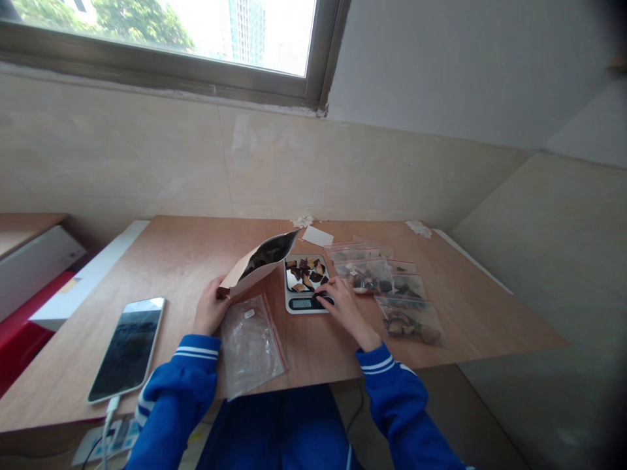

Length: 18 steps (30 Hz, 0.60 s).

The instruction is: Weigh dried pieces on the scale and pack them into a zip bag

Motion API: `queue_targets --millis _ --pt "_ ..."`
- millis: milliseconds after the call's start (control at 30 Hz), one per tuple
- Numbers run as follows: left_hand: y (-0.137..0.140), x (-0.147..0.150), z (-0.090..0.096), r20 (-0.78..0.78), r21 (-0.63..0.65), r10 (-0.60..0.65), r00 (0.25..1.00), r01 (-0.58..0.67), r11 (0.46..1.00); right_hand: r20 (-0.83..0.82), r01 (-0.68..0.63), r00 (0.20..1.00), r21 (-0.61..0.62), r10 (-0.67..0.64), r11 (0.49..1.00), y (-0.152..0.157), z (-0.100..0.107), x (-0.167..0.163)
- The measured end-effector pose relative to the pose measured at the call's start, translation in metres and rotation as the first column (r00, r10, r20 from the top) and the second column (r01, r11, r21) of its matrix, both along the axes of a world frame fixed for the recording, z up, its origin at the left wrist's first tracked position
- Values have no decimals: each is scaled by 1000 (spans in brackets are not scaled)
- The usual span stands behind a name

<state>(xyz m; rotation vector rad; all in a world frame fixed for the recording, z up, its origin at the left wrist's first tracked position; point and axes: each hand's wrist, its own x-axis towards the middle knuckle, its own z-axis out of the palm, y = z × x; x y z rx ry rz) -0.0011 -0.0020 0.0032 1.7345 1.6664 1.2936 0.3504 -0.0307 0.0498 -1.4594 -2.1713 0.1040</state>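
A scale (306, 282) is set near the middle of the table (196, 261), with dried pieces (306, 273) on it. A paper pouch (258, 262) is held just to its left, an empty zip bag (251, 343) lies before the pouch, and a phone (128, 346) is placed farther left. Filled zip bags (392, 287) are laid in a row to the right of the scale.

Soft window daylight, dark-vignetted right edge

A tan kraft-paper pouch (259, 263) tilts open-mouthed toward two o'clock, showing a dark inside. At its three o'clock, touching, a small white digital kitchen scale (306, 286) carries dark dried pieces (306, 272).
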Motion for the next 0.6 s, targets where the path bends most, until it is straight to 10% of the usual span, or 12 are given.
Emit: queue_targets --millis 600 --pt "2 -2 -4 -21 3 -10 1000 11 1000 194 -45 981 85 28 995 3 -4 -9"
